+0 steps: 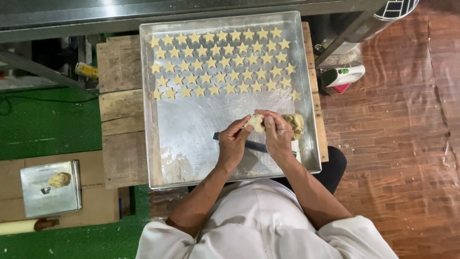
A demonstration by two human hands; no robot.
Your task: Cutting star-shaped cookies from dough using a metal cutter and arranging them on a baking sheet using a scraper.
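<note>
Pinching a pale yellow dough lump (256, 123) between them, the left hand (233, 143) and right hand (278, 135) work above the large rectangular metal baking tray (191, 139), below rows of star-shaped dough pieces (220, 62).

Tray (158, 144) at frame centre, on a wooden table (122, 62). Star cookies (220, 62) in rows across tray's upper half. Both hands (256, 136) over lower right of tray, on a dough lump (256, 122); more dough (294, 123) just right. Scraper (254, 145) under the hands. Small tray (50, 189) with dough ball (59, 180) at lower left; rolling pin (19, 226) below it.
</note>
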